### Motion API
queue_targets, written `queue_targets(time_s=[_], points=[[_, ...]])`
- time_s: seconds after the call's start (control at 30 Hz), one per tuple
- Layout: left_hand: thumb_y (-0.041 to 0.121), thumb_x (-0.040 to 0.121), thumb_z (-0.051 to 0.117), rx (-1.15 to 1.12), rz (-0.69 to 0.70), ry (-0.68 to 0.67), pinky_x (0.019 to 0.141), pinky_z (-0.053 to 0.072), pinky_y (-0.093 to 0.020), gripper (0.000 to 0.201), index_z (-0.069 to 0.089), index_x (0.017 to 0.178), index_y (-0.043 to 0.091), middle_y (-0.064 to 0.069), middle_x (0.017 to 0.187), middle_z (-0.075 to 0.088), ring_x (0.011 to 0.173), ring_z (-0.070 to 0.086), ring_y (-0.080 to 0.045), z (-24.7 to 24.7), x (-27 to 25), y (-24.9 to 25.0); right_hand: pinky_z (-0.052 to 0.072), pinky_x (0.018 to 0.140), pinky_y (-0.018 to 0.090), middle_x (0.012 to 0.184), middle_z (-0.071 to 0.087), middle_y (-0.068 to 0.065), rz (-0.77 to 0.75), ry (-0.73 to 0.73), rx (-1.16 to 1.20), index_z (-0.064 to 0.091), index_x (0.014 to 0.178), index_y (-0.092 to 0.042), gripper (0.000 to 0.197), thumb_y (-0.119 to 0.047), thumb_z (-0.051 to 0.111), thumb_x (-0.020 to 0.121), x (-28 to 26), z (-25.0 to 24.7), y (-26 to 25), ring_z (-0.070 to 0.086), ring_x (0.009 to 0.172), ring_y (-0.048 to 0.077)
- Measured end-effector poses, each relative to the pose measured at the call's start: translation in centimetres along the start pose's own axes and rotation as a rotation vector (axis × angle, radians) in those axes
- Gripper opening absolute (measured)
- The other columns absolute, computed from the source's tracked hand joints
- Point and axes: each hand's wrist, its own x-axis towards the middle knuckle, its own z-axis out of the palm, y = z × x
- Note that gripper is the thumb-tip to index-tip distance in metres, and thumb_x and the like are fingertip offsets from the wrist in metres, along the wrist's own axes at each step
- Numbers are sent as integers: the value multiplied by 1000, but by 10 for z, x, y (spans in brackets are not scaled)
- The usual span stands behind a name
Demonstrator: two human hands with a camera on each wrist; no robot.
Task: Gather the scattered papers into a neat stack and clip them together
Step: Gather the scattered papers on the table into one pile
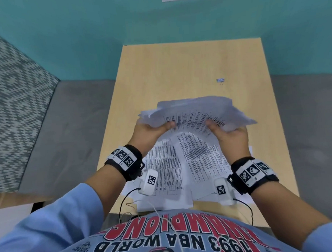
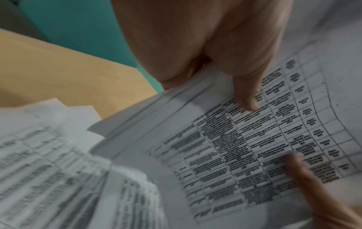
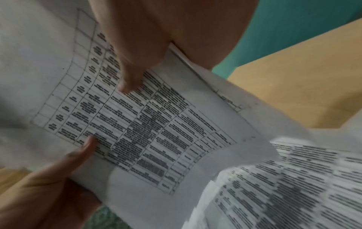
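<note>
Both hands hold a loose bundle of printed papers (image 1: pixel 195 113) in the air above the wooden table (image 1: pixel 178 69). My left hand (image 1: pixel 152 130) grips its left side, thumb on top of the printed table (image 2: pixel 245 139). My right hand (image 1: pixel 229 132) grips the right side, thumb lying on the print (image 3: pixel 147 124). The sheets sag and fan out unevenly between the hands. More printed sheets (image 1: pixel 172 172) lie spread on the table under my wrists. A small binder clip (image 1: pixel 220 80) lies on the table beyond the bundle, to the right.
The table stands against a teal wall (image 1: pixel 101 33). A grey bench seat (image 1: pixel 58 129) with a patterned backrest (image 1: pixel 13 93) runs along the left. Cables (image 1: pixel 126 202) hang from the wrist cameras near the table's front edge.
</note>
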Motion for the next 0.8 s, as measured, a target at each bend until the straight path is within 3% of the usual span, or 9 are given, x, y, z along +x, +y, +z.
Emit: queue_targets(time_s=[0.07,0.13,0.2,0.27,0.4,0.53,0.63,0.73,0.8], points=[[-7,89,77,-44,-21,-22,55,50,-4,48,44,56,-19,3,38,56,37,56,1,3,-1,2,53,89,16,106,75,-6,-20,24,37,70,113,-18,38,-22,88,79,-6,1,-7,71,97,-4],[-2,84,84,-65,22,-44,87,62,-23,25,72,102,-15,7,65,73,73,75,5,3,1,-4,50,95,23,106,69,-15,36,-68,-90,63,107,-30,39,-31,87,77,-10,1,-6,67,98,-4],[0,87,82,14,84,-28,77,56,-19,49,62,128,-18,-2,67,72,69,73,6,1,3,-10,47,100,32,108,64,-18,106,-149,-281,57,111,-29,45,-34,88,79,-8,-4,0,63,106,6],[1,93,76,91,90,1,52,40,-19,46,58,126,-25,-17,75,61,49,63,-3,-1,2,-7,48,101,35,115,65,-15,85,-131,-343,57,120,-29,53,-34,89,78,-3,-12,0,62,113,7],[13,92,82,168,230,23,87,57,-29,32,75,123,8,4,101,80,95,77,-5,-16,6,6,41,115,32,137,60,-12,-214,27,-375,57,134,-27,69,-36,92,75,1,-37,-42,55,129,5],[15,89,70,577,527,-59,81,59,-43,21,80,105,23,3,99,79,91,74,-22,-32,15,30,38,118,42,140,52,-15,-634,-115,-639,58,141,-22,70,-38,87,79,-3,-45,-102,48,135,8],[21,87,67,775,613,-119,70,56,-37,23,76,101,36,10,93,77,84,72,-20,-35,16,50,48,108,34,131,64,-17,-536,-328,-740,68,134,-25,51,-27,83,86,0,-34,-104,61,125,10],[31,91,76,791,572,-116,64,51,-34,14,68,93,42,12,79,71,75,67,-19,-37,12,56,48,66,18,84,79,-11,-454,-366,-708,80,98,-26,10,-20,74,94,3,-28,-86,66,70,5],[39,87,82,744,475,-100,71,52,-33,19,70,101,40,13,83,73,80,68,-13,-55,15,48,33,51,14,53,62,-17,-315,-335,-594,70,66,-39,31,-24,74,93,6,-33,-73,49,49,5]])
